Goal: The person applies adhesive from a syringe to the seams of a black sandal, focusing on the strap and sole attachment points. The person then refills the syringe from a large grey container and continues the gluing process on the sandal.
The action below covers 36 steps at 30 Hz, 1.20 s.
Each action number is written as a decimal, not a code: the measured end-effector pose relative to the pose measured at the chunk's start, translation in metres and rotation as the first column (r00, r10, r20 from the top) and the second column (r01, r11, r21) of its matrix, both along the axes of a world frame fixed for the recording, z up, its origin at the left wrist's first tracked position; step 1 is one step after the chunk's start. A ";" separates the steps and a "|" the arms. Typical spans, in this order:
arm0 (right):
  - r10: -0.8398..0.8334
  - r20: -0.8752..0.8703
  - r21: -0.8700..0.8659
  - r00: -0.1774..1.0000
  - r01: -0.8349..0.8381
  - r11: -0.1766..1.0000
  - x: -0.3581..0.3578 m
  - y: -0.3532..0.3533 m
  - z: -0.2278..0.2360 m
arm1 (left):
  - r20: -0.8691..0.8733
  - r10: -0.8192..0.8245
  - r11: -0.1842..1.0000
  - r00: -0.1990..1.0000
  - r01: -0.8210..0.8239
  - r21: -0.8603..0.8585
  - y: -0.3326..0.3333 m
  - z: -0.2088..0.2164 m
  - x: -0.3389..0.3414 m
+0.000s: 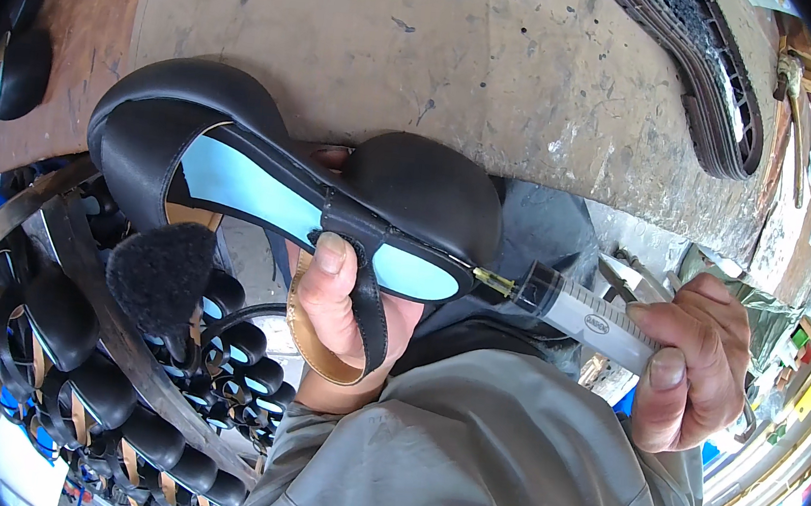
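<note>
My left hand (331, 304) grips a black wedge sandal (412, 190) from below, turned on its side, the thumb against its buckled-looking side strap. Light blue sheet shows on the footbed, and a strap with a tan lining (316, 347) loops down round the thumb. Closed round the barrel of a clear plastic syringe (577, 315) is my right hand (699, 373). Its yellowish needle tip meets the edge of the footbed at the sandal's right end. Whether fluid is coming out is too small to tell.
Beyond the sandal lies a stained worktable (427, 48), with stacked dark soles (706, 77) at its far right. Several black sandals (104, 394) hang on a metal-framed rack at lower left. A fuzzy black pad (161, 277) stands before the rack. Grey cloth (503, 451) covers my lap.
</note>
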State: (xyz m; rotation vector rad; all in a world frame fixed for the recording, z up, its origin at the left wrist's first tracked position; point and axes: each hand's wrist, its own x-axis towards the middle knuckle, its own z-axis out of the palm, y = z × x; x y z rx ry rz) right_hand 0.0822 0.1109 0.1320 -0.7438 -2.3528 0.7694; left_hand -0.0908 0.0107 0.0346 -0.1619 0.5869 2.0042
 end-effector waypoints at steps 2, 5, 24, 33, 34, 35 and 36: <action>-0.002 -0.022 0.007 1.000 0.002 1.000 0.002 -0.001 -0.002 | -0.016 0.009 1.000 1.000 -0.010 -0.006 0.000 0.000 0.001; 0.001 -0.047 0.010 0.999 -0.001 1.000 0.005 -0.001 -0.006 | 0.005 0.015 1.000 1.000 -0.015 -0.019 0.003 0.005 0.001; -0.105 -0.095 0.152 0.990 0.119 0.981 0.012 -0.028 -0.018 | -0.110 -0.039 0.984 0.993 0.018 -0.178 -0.003 0.007 0.001; -0.165 -0.121 0.138 0.979 0.181 0.974 0.017 -0.038 -0.023 | -0.146 -0.032 0.982 0.989 0.004 -0.188 -0.004 0.007 0.002; -0.172 -0.128 0.144 0.977 0.190 0.971 0.018 -0.040 -0.025 | -0.154 -0.031 0.981 0.988 0.000 -0.194 -0.004 0.007 0.002; -0.178 -0.136 0.151 0.975 0.197 0.969 0.018 -0.041 -0.026 | -0.175 -0.029 0.979 0.984 -0.008 -0.205 -0.003 0.007 0.002; -0.186 -0.138 0.149 0.973 0.206 0.967 0.018 -0.043 -0.027 | -0.200 -0.026 0.976 0.979 -0.018 -0.216 -0.003 0.007 0.002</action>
